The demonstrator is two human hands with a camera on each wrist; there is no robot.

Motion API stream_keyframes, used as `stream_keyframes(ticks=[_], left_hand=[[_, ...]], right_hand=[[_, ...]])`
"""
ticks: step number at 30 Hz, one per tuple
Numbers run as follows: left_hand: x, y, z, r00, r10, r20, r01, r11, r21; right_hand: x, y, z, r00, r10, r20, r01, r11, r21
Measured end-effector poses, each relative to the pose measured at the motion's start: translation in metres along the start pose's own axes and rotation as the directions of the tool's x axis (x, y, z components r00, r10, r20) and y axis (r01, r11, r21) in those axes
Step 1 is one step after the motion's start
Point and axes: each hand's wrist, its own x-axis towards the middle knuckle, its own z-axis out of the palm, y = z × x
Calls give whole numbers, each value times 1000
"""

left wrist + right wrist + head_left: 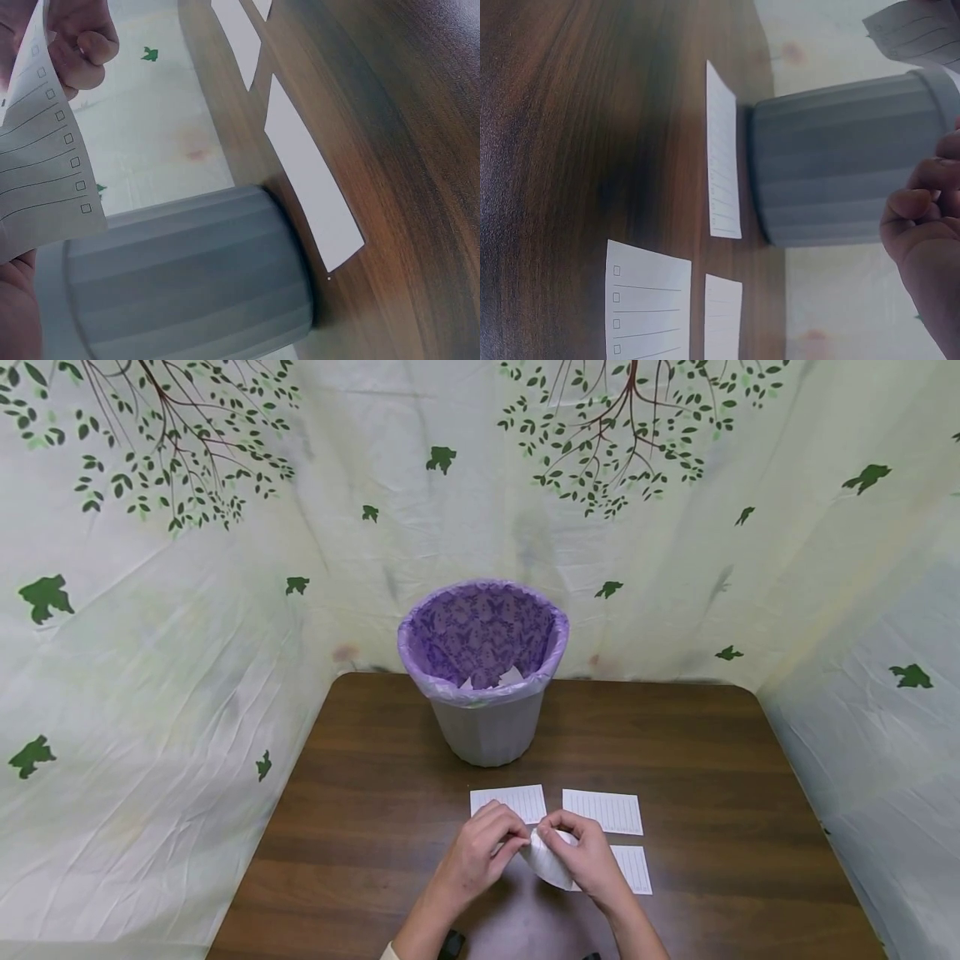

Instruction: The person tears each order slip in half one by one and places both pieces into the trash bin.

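A white lined note sheet [551, 862] with small checkboxes is held up, bowed, just over the near part of the table. My left hand [483, 845] pinches its upper left edge between thumb and fingers. The right hand [583, 853] pinches it close by on the other side. In the left wrist view, printed lines and a row of boxes show on the raised sheet [56, 165]. Beneath and beyond the hands lie a left card [517, 799], a right card [602, 812] and a nearer card [632, 868], partly hidden by my right hand.
Behind the cards stands a grey bin [487, 727] with a purple patterned liner [480, 627]. White paper pieces [512, 676] show inside it. The brown wooden table [360, 777] backs onto a hanging white cloth [360, 552] printed with leaves.
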Motion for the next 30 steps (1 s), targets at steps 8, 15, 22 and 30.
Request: stream_keyframes(ticks=[8, 15, 22, 30], left_hand=[[2, 4, -1, 1000, 11, -3, -11, 1000, 4], [5, 8, -3, 999, 37, -11, -37, 999, -11], [6, 10, -3, 998, 55, -18, -55, 998, -25], [9, 13, -4, 998, 55, -26, -55, 998, -30]], right_hand=[[1, 2, -1, 1000, 20, -9, -20, 1000, -13], [1, 6, -3, 999, 35, -22, -36, 999, -25], [1, 8, -4, 999, 33, -20, -34, 999, -39], [3, 11, -4, 999, 31, -23, -32, 997, -68]])
